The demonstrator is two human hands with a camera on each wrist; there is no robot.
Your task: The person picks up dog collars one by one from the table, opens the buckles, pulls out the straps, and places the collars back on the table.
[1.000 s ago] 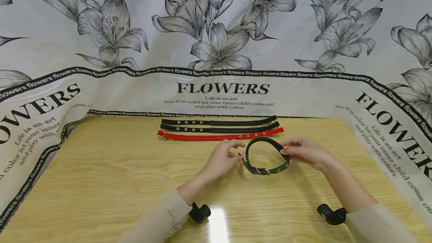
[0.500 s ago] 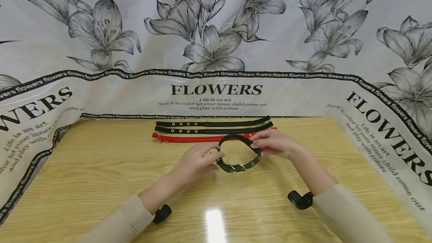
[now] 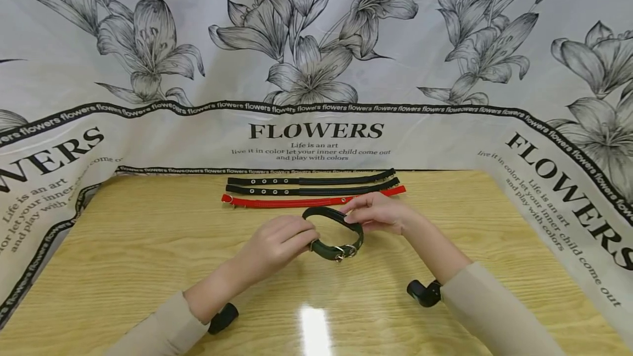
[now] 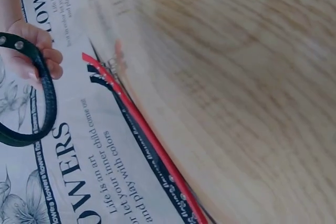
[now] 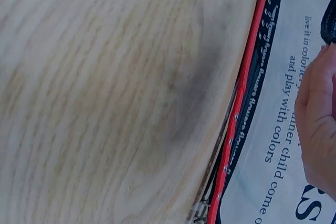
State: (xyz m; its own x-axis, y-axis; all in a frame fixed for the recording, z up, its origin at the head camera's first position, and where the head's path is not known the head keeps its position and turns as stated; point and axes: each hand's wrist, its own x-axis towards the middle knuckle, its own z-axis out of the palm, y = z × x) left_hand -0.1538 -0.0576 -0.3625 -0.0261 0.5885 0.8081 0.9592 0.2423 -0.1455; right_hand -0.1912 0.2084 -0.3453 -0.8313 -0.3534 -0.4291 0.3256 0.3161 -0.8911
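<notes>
A dark green buckled collar (image 3: 326, 251) forms a loop held over the table between both hands. Its metal buckle parts face the front in the head view. My left hand (image 3: 279, 243) pinches the loop's left side, thumb toward the front, its fingertips partly hidden. On the right side of the loop, my right hand (image 3: 383, 213) grips the band between thumb and fingers. The left wrist view catches the collar (image 4: 49, 100) and the right hand (image 4: 34, 51) at its left edge. Only a bit of the collar (image 5: 329, 24) shows in the right wrist view, above the right hand (image 5: 317, 119).
Behind the hands a red collar (image 3: 287, 202) lies straight on the wooden table (image 3: 148, 235). Two black collars (image 3: 341, 180) lie parallel behind it, close to the white flower-printed curtain (image 3: 316, 142). Black wrist devices (image 3: 225, 317) sit at both sleeves.
Both hands and the collar have moved left. The left hand, earlier at the strap's end beside the loop, now pinches the band itself. The collar has also tilted, and the head view has shifted slightly.
</notes>
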